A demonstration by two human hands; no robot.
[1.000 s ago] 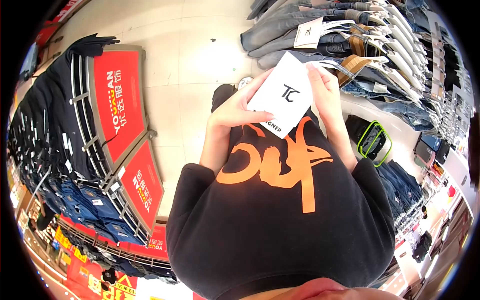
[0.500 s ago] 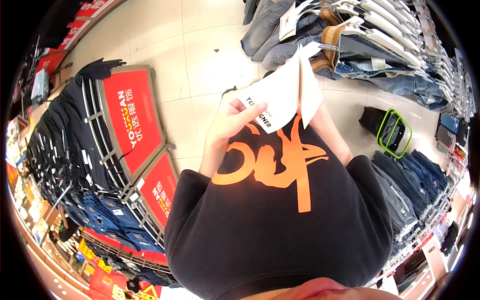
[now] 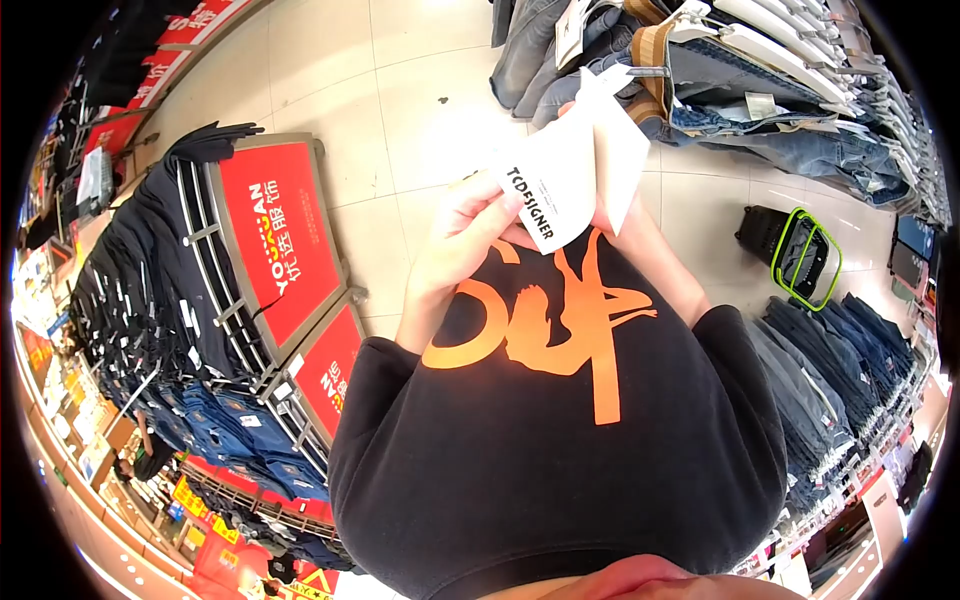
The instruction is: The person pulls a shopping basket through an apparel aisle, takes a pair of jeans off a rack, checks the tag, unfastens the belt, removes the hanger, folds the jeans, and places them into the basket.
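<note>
A white folded hang tag [image 3: 555, 170] printed "TCDESIGNER" is spread apart in front of my chest. My left hand [image 3: 462, 235] pinches its left edge, thumb on the printed face. Behind the tag is my right hand [image 3: 612, 218], mostly hidden; it supports the right-hand fold, and a fingertip shows above the top edge. The tag's upper end meets a strap close to a brown waistband [image 3: 652, 60] on hanging jeans [image 3: 740, 85]; the exact join is hard to make out.
White hangers [image 3: 775, 50] carry jeans at upper right. A black basket with a green rim [image 3: 808, 258] stands on the tiled floor. Dark trousers [image 3: 150, 260] hang along the left rack, beside red sign panels [image 3: 270, 230]. More jeans [image 3: 800, 370] hang at lower right.
The tag has turned slightly and its printed name now shows in full, as my left thumb has slid off the lettering toward the edge. The view has shifted a little.
</note>
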